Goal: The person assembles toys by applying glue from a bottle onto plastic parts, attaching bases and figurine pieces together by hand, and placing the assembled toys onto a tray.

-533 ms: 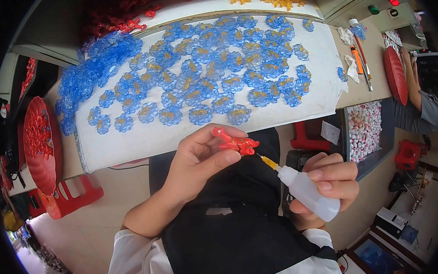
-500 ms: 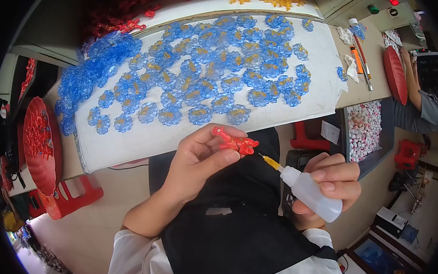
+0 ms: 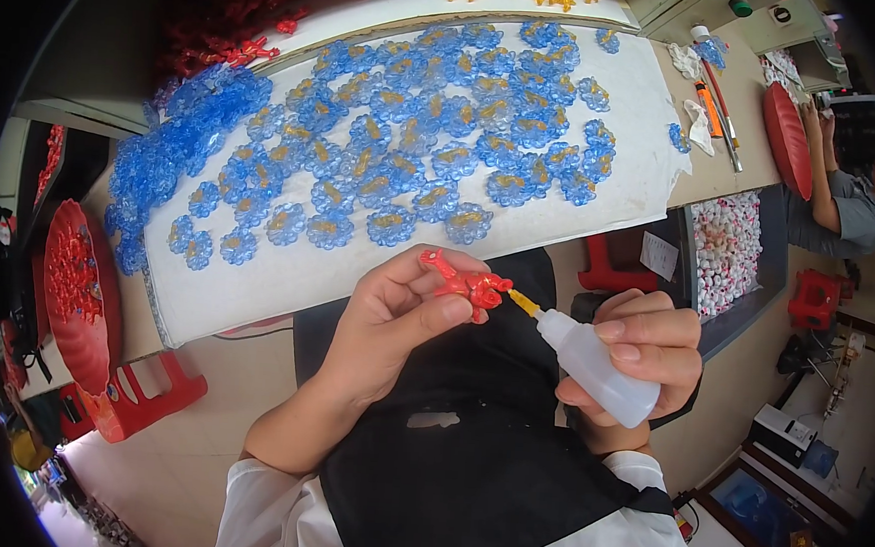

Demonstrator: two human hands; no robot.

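Between the thumb and fingers of my left hand (image 3: 380,315) is a small red plastic figurine (image 3: 472,288), held sideways above my lap. My right hand (image 3: 648,352) grips a translucent white squeeze bottle (image 3: 602,372) with a yellow needle tip (image 3: 525,304). The thin end of that tip is at the figurine's right end; whether it touches, I cannot make out. Beyond both hands, many blue translucent flower-shaped pieces (image 3: 390,224) with yellow middles are spread over a white sheet (image 3: 285,309) on the table.
Blue pieces are heaped (image 3: 180,147) at the table's left. Red trays stand at left (image 3: 102,353) and far right (image 3: 788,145). An orange-handled tool (image 3: 709,110) lies at the back right, near a bin of white-and-red pieces (image 3: 724,256). Another person (image 3: 852,219) sits farther right.
My right hand has brought the bottle left and slightly up, so its tip now meets or nearly meets the figurine. My left hand has barely moved. The view has shifted slightly.
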